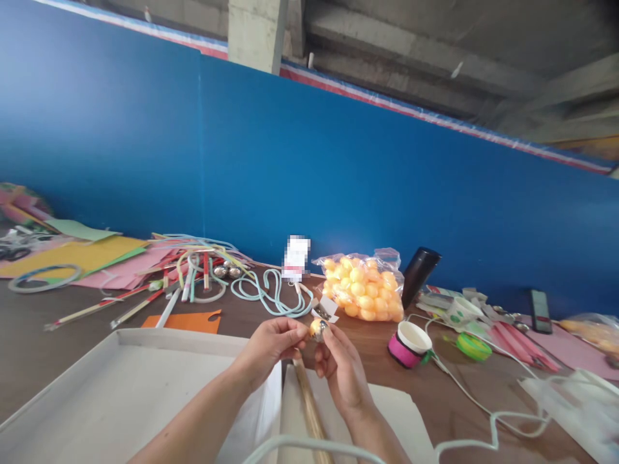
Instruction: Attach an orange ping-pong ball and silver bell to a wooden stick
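Between my two hands, near the middle of the head view, is a small shiny metal ball (318, 330), silver with golden reflections. My right hand (342, 367) grips it from the right with thumb and fingers. From the other side, the closed fingertips of my left hand (273, 345) pinch at its edge. Below the hands a wooden stick (312, 406) runs toward me over white card (396, 412); its far end lies close under my left fingers. Just beyond the hands stands a small open white box (326, 309) with small dark pieces inside.
A shallow white tray (145, 338) fills the front left. Behind are pale blue tubing (271, 293), red-banded sticks (140, 306), several silver balls (227, 269) and a bag of orange balls (362, 287). Rightward are a black bottle (420, 274), tape rolls (409, 345) and a phone (540, 311).
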Demonstrator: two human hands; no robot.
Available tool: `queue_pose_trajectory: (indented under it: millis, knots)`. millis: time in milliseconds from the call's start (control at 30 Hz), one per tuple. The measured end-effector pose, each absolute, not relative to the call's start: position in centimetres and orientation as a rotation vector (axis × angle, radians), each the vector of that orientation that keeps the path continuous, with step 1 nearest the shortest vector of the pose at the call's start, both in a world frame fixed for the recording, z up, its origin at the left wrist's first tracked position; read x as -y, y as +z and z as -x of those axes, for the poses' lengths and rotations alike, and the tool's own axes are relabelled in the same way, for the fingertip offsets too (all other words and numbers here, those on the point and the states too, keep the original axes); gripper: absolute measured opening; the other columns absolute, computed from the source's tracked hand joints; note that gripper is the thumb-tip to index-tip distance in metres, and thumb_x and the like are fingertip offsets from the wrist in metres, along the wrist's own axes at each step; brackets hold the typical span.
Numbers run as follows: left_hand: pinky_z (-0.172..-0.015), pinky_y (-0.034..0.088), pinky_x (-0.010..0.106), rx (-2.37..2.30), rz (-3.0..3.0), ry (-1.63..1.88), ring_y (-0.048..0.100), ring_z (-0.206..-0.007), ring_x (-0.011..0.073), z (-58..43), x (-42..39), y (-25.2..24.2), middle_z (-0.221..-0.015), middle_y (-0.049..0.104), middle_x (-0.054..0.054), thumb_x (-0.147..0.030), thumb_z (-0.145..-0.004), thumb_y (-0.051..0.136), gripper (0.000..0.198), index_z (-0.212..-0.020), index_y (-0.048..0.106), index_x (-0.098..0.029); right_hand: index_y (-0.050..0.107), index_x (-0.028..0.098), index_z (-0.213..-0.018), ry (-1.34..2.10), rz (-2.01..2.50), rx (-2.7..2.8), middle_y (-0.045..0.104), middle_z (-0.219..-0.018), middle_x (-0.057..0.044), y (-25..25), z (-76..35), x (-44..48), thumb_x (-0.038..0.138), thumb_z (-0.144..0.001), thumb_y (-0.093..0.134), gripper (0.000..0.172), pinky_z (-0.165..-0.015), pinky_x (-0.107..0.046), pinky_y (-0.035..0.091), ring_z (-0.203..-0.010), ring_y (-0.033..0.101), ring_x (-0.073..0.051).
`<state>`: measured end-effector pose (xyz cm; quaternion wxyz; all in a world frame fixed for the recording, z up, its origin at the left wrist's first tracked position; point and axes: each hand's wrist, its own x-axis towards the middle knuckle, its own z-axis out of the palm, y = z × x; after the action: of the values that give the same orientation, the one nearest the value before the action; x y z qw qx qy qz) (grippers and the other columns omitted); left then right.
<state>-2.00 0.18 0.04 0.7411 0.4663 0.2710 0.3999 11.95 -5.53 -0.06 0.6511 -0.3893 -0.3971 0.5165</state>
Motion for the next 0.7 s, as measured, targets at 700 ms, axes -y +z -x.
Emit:
queue_pose_trajectory:
  millis: [700]
  knots:
    - [-0.056,0.042,0.021,-0.547,-0.986,0.898,0.051,-0.058,0.0082,2.2,0.0,0.6,-0.064,0.056,0.001,-0.031,-0.067,0.07,0.021,-0.07,0.061,-0.013,0.063,0.018,-0.098,1.165,0.914,0.876,0.05,-0.059,0.001,-0.1,-12.1,5.7,0.036,-0.082,0.059,0.025,-0.04,-0.017,0.032,-0.05,0.042,-0.01]
